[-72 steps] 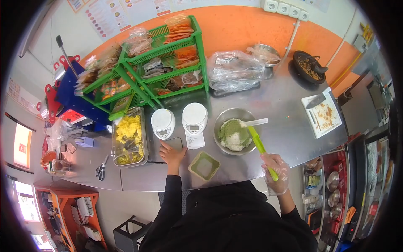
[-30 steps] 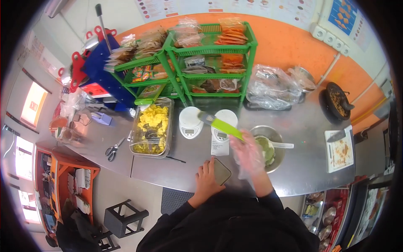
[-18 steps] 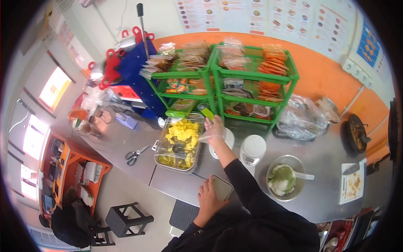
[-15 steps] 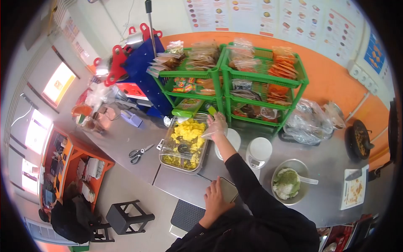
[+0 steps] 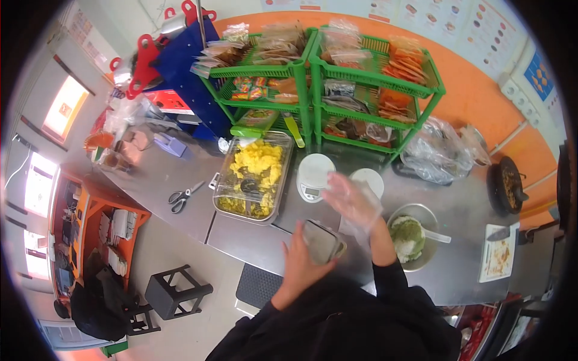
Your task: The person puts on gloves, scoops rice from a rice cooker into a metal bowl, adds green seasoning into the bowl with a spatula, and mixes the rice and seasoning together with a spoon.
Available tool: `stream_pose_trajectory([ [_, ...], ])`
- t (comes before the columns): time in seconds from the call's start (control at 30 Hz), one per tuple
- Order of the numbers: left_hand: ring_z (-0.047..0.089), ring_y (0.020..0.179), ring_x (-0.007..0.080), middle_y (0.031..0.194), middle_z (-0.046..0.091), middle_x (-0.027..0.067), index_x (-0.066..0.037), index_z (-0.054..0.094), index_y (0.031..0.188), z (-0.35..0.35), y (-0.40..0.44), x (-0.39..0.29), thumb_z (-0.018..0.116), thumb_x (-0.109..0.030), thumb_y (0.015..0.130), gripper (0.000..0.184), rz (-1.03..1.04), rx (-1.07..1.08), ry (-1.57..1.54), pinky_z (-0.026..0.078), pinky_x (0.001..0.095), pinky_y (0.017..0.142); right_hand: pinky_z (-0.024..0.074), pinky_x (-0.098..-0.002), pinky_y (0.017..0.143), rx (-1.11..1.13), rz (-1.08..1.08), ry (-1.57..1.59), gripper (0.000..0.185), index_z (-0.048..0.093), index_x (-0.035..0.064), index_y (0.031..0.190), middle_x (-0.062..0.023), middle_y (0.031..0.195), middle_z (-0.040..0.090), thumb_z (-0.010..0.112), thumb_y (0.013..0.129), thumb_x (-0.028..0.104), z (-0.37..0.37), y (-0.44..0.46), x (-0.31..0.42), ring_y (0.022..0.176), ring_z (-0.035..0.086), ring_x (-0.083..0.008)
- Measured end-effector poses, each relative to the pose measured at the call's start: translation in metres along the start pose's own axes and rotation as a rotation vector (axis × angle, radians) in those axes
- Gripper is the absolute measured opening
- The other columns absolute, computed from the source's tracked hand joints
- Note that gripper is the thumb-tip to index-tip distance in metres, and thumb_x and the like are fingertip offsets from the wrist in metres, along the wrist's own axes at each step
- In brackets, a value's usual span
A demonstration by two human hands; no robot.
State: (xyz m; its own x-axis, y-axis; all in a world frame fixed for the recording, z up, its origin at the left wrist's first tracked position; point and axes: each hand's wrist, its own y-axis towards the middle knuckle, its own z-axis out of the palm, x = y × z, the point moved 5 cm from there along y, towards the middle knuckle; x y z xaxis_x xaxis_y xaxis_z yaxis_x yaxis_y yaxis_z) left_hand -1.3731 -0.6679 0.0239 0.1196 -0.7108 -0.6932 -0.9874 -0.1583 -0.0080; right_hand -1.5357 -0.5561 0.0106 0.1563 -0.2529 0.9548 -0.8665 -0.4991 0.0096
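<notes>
My left hand [image 5: 299, 260] is bare and grips a small rectangular clear container [image 5: 322, 242] by its left side, at the counter's front edge. In a clear plastic glove, my right hand [image 5: 355, 203] hovers with fingers stretched out and nothing visible in them. It lies between two round white kitchen scales, the left scale [image 5: 315, 171] and the right scale [image 5: 368, 180], partly covering the right one. Left of the scales, a metal tray [image 5: 277, 212] holds chopped yellow food [image 5: 259, 161] under a partly covering clear lid. A steel bowl [image 5: 428, 257] with white and green shreds and a white-handled utensil stands at right.
Green tiered racks [image 5: 373, 80] with packaged goods stand behind. Scissors [image 5: 183, 197] lie at left. A yellow-green-handled tool [image 5: 294, 130] rests by the racks. At far right are a cutting board [image 5: 497, 265] with a knife and a dark mortar [image 5: 504, 185]. A person [image 5: 99, 301] sits at lower left.
My right hand has moved from beside the tray to the right, over the scales. My left hand has taken hold of the rectangular container. The whole view has shifted slightly.
</notes>
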Motion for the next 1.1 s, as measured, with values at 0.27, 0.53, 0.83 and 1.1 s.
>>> stream_pose_trajectory([
  [0.27, 0.022, 0.133, 0.0402, 0.139, 0.023, 0.0277, 0.007, -0.014, 0.137, -0.017, 0.002, -0.021, 0.086, -0.04, 0.053, 0.138, 0.221, 0.07, -0.619, 0.003, 0.0524, 0.109, 0.0247, -0.0414, 0.109, 0.496, -0.101, 0.532, 0.12, 0.001, 0.0061, 0.144, -0.0259, 0.144, 0.018, 0.084, 0.06, 0.032, 0.041, -0.094, 0.035, 0.135, 0.022, -0.0346],
  [0.53, -0.005, 0.137, 0.0438, 0.147, -0.004, 0.0294, 0.008, -0.013, 0.138, -0.057, -0.06, 0.043, 0.087, -0.048, 0.041, 0.15, -0.153, 0.065, 0.203, -0.002, 0.057, 0.107, 0.0323, -0.0421, 0.103, 0.479, -0.24, -0.628, 0.102, 0.028, 0.0041, 0.136, -0.0181, 0.128, 0.041, 0.079, 0.052, 0.031, 0.036, -0.085, 0.048, 0.121, 0.04, -0.0348],
  [0.83, -0.001, 0.137, 0.043, 0.148, 0.005, 0.0258, 0.004, -0.007, 0.141, -0.017, -0.064, 0.056, 0.086, -0.045, 0.042, 0.144, -0.124, 0.236, 0.218, 0.001, 0.0564, 0.108, 0.0278, -0.0445, 0.107, 0.839, -0.319, -1.109, 0.089, 0.034, 0.0101, 0.137, -0.0112, 0.14, 0.035, 0.075, 0.058, 0.017, 0.078, -0.075, 0.001, 0.131, 0.029, -0.0324],
  [1.1, 0.013, 0.135, 0.0428, 0.145, 0.012, 0.0252, 0.004, -0.002, 0.141, 0.028, -0.038, 0.047, 0.087, -0.04, 0.044, 0.139, 0.019, 0.16, 0.116, 0.016, 0.0558, 0.107, 0.0284, -0.0444, 0.107, 0.795, -0.402, -1.197, 0.1, 0.024, 0.0139, 0.142, -0.0099, 0.146, 0.028, 0.078, 0.058, 0.022, 0.083, -0.084, 0.006, 0.133, 0.028, -0.0328],
])
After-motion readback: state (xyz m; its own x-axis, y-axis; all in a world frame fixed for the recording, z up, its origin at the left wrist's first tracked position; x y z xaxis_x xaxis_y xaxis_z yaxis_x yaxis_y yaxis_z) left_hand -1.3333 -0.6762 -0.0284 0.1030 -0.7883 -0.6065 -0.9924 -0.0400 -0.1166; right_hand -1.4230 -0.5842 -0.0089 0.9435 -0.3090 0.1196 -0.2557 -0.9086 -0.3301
